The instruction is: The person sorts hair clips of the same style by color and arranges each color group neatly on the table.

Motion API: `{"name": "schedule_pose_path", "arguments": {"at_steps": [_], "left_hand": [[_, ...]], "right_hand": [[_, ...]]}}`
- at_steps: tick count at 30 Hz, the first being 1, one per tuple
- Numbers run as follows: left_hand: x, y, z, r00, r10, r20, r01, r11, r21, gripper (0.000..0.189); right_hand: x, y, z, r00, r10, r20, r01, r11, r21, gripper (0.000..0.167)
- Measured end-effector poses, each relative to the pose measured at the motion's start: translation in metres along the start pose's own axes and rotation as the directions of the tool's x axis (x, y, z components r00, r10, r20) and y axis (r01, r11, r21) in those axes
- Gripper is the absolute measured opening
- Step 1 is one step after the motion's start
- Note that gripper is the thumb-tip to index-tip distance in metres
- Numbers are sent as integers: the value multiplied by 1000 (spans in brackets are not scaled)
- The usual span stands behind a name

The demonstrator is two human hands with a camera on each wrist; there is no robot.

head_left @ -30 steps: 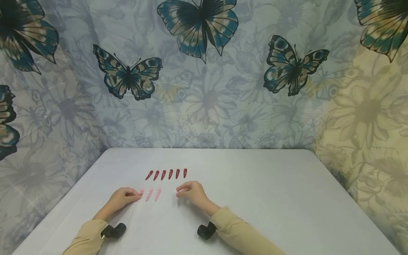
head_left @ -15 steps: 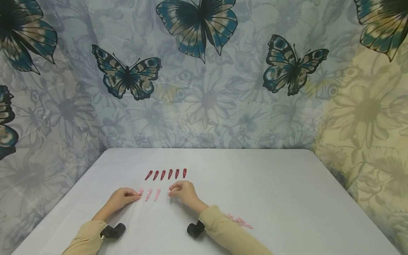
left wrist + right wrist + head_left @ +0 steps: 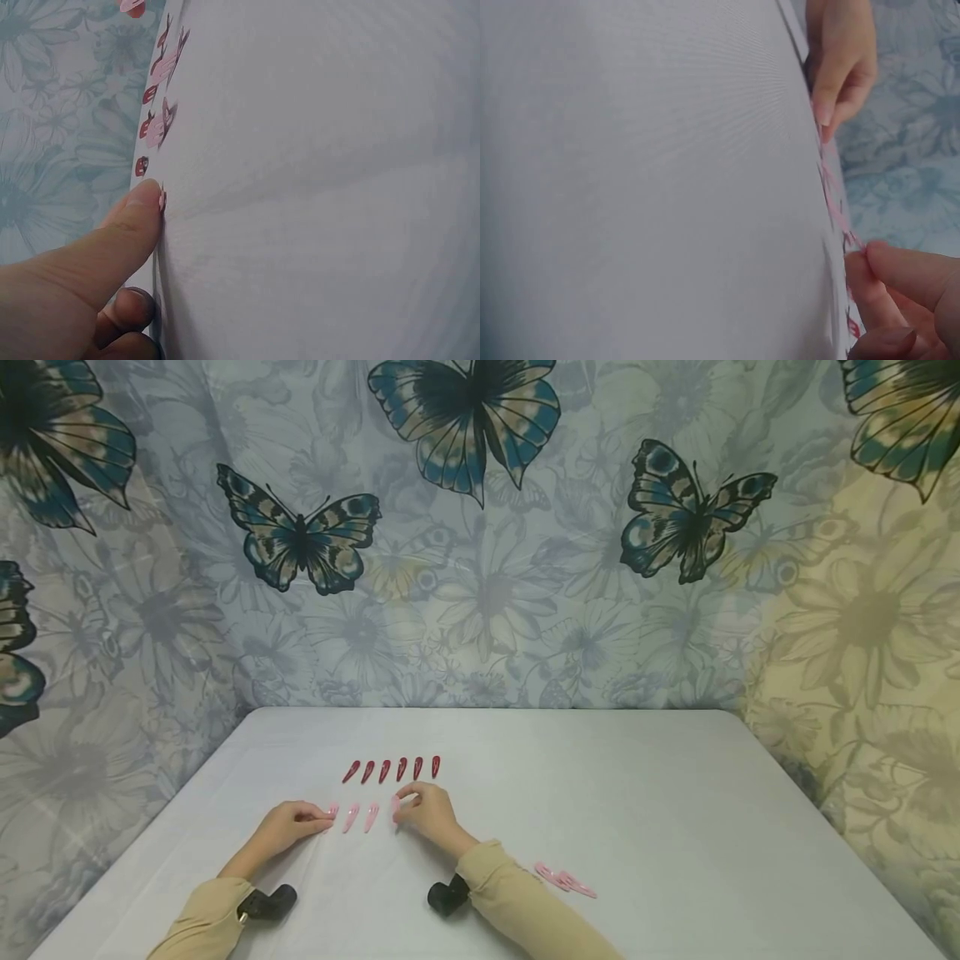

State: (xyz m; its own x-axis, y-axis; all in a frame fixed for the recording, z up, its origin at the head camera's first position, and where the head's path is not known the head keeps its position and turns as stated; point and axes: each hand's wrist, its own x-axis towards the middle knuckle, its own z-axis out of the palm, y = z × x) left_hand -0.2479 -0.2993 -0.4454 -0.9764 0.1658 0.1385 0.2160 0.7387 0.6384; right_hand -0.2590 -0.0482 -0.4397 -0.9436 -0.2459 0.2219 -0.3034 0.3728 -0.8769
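Between the thumb and fingertips of my right hand is a pink snap hair clip, held upright-lengthwise at the right end of a pink row. My left hand pinches the leftmost pink clip at the table; in the left wrist view the thumb covers most of that clip. Two more pink clips, one beside the other, lie between the hands. The right wrist view shows the right thumb and finger meeting on the thin edge of the held clip.
Behind the pink row, several dark red hair clips lie side by side. Near the right forearm a pink clip lies against another pink clip. A white cloth covers the table, and a butterfly-print curtain hangs behind it.
My right hand has moved left with its pink clip, closer to the pink row. The loose pink clips by the right forearm have come into view. My left hand stays put.
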Motion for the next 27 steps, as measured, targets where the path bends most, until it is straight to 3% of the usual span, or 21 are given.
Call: {"name": "schedule_pose_path", "arguments": {"at_steps": [5,16,27], "left_hand": [[-1,0,0,1000,-13,0,13,1000,-3,13],[1,2,-1,1000,-3,1,3,1000,-14,11],[3,-4,1,1000,-24,-4,24,1000,-2,12]], "right_hand": [[2,-1,3,1000,-18,-11,18,1000,-10,24],[5,-1,6,1000,-6,-2,6,1000,-17,11],[7,1,6,996,-83,-14,80,986,-146,12]]}}
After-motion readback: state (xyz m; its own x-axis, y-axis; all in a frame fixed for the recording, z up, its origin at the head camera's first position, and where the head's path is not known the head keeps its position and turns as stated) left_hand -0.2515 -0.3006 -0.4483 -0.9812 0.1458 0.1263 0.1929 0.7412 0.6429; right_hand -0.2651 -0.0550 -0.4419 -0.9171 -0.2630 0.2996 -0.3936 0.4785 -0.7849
